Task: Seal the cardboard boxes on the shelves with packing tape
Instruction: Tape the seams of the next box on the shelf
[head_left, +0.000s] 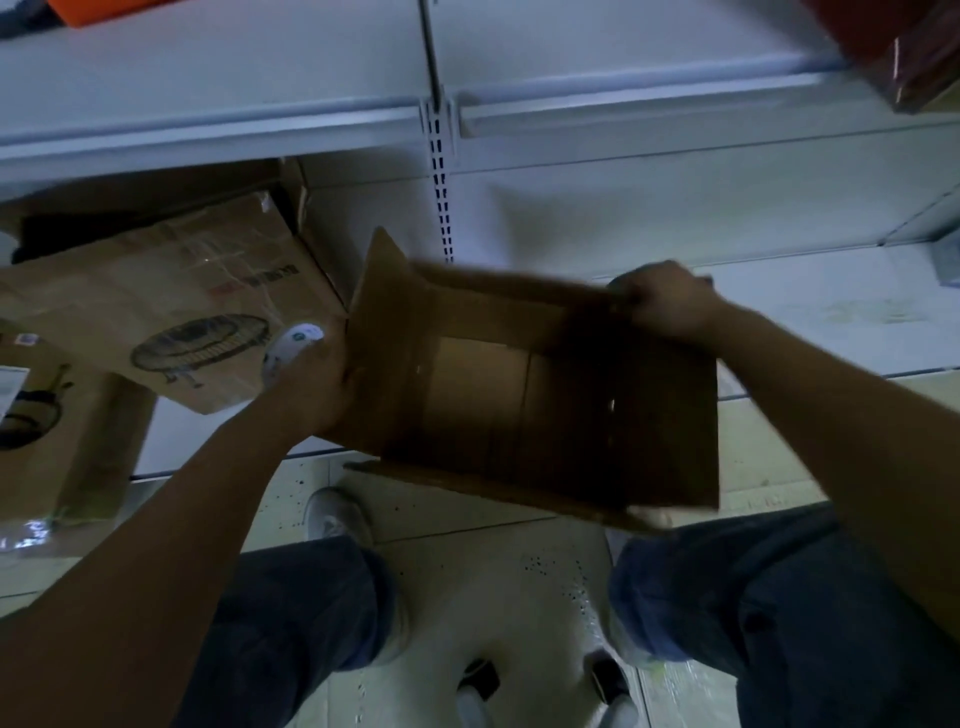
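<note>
An open, empty cardboard box (519, 395) with its flaps up is held in mid-air in front of the low white shelf (779, 291). My left hand (311, 384) grips the box's left wall and also holds a white roll of packing tape (291, 348) against it. My right hand (665, 301) is closed on the box's far right flap edge. A bigger brown box with a fan picture (171, 312) lies tilted on the shelf to the left, clear tape on its top.
Another printed carton (57, 431) stands at the far left. A white shelf board (260, 114) and slotted upright (440, 171) run above. My knees in jeans (311, 613) and grey shoes are over a speckled tile floor (493, 597). A red box (914, 52) sits top right.
</note>
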